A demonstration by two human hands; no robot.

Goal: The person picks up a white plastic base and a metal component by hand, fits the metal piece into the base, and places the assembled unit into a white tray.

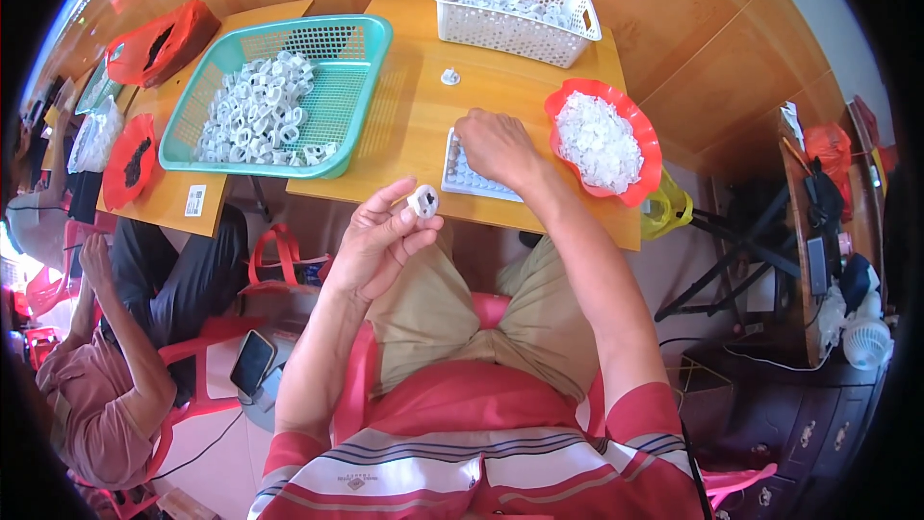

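My left hand (369,246) is raised just off the table's front edge. Its thumb and fingers pinch a small round white plastic part (422,200) with a dark opening in its face. Over a small white tray (481,186) with rows of small round pieces, my right hand (499,146) has its fingers bent down at the far left corner. Whatever those fingertips grip is hidden. A similar loose white part (450,77) sits on the table beyond the tray.
A green basket (373,53) at left holds many white parts. At the back stands a white basket (500,41) of clear pieces. A red scalloped bowl (648,154) of translucent pieces is right of the tray. Another person (115,395) sits at far left, near red bags (173,43).
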